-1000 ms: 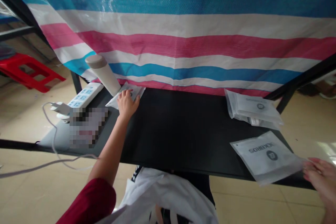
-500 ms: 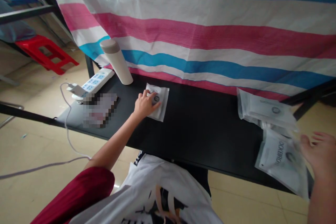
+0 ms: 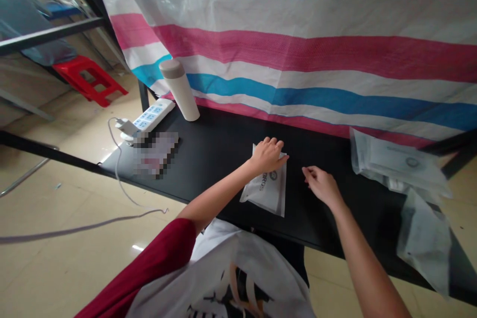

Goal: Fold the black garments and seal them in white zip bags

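My left hand (image 3: pixel 266 155) lies over the top end of a frosted plastic packet (image 3: pixel 265 191) with dark lettering, its fingers bent over the edge and the thumb out to the side. Part of the packet is hidden beneath that hand. To the right of it, my right hand (image 3: pixel 321 185) hovers over the black table (image 3: pixel 219 159) with fingers curled together, and nothing shows in it. More frosted packets (image 3: pixel 402 161) lie in a pile at the table's right end, and another packet (image 3: pixel 425 243) sits in front of them, overhanging the front edge.
A white bottle with a grey lid (image 3: pixel 181 92) stands at the back left. Near it are a power strip (image 3: pixel 154 115) with a plugged-in charger, and a blurred-out flat item (image 3: pixel 158 154). Striped sheeting (image 3: pixel 298 54) hangs behind. A red stool (image 3: pixel 89 79) is on the floor at left.
My left hand and the packet under it have shifted right and nearer to me. My right hand has come inward from the packets at the right end. The front right packet has shifted.
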`<state>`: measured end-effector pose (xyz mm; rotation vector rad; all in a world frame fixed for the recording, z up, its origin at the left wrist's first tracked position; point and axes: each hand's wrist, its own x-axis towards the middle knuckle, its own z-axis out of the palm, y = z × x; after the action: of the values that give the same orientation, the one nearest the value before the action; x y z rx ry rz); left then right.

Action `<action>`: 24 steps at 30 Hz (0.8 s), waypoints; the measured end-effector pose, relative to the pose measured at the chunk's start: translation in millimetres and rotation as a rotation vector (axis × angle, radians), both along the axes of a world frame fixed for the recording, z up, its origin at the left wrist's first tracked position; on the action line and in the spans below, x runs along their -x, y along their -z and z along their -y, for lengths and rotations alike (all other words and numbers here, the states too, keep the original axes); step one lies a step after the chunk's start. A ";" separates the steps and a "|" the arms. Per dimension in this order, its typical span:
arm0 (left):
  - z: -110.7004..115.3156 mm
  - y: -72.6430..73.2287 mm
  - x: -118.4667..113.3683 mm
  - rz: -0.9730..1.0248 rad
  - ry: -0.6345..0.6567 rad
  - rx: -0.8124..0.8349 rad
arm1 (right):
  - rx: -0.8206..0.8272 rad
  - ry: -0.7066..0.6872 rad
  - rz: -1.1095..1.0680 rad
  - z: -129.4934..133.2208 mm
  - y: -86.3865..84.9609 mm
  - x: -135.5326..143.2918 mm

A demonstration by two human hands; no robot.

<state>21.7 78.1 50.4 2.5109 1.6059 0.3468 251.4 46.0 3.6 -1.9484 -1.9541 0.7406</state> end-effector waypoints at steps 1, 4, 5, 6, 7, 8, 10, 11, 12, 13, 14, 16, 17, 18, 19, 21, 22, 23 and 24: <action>-7.8 5.3 -4.5 -0.011 0.031 0.056 | 0.022 -0.007 -0.013 -3.2 3.1 9.5; -20.4 21.5 -14.8 -0.035 0.077 0.164 | 0.054 -0.034 -0.115 -9.3 7.0 27.3; -21.6 25.4 -16.6 -0.035 0.076 0.175 | 0.063 -0.050 -0.153 -10.4 7.5 30.4; -21.8 28.2 -17.7 -0.030 0.072 0.179 | 0.069 -0.061 -0.182 -11.0 7.9 32.4; -21.4 29.9 -18.0 -0.023 0.065 0.185 | 0.071 -0.067 -0.199 -11.5 8.3 33.7; -20.9 30.6 -17.9 -0.015 0.059 0.193 | 0.069 -0.069 -0.209 -11.8 8.9 34.4; -19.9 29.8 -17.0 0.009 0.052 0.213 | 0.068 -0.075 -0.236 -12.3 10.7 35.1; -19.5 28.8 -16.7 0.025 0.050 0.222 | 0.071 -0.080 -0.257 -12.6 12.0 35.4; -19.2 27.6 -16.6 0.043 0.049 0.231 | 0.076 -0.085 -0.282 -12.9 13.4 35.8; -18.7 26.4 -16.9 0.062 0.049 0.238 | 0.081 -0.086 -0.311 -13.1 15.1 36.5; -18.2 25.2 -17.4 0.082 0.048 0.243 | 0.083 -0.079 -0.339 -13.4 16.8 37.4; -16.7 22.8 -19.0 0.122 0.041 0.247 | 0.072 -0.055 -0.396 -14.1 19.8 39.9; -15.9 21.4 -19.8 0.142 0.037 0.247 | 0.059 -0.043 -0.426 -14.7 20.8 41.3; -15.2 20.0 -20.3 0.162 0.035 0.249 | 0.040 -0.032 -0.458 -15.4 21.4 42.8; -14.6 18.3 -20.6 0.180 0.033 0.251 | 0.020 -0.022 -0.492 -16.2 21.4 44.2; -14.5 14.4 -20.1 0.211 0.039 0.259 | -0.018 0.002 -0.559 -17.6 20.0 47.1; -15.1 12.2 -19.4 0.227 0.042 0.265 | -0.031 0.015 -0.591 -17.5 18.8 48.6; -16.3 10.0 -18.6 0.248 0.033 0.272 | -0.037 0.025 -0.617 -16.3 17.6 50.2; -17.9 8.0 -17.7 0.271 0.012 0.279 | -0.038 0.035 -0.638 -13.5 16.5 52.1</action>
<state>39.4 96.0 42.4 2.1613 1.4246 0.4097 199.3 59.6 -12.9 -1.4654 -1.5213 1.1331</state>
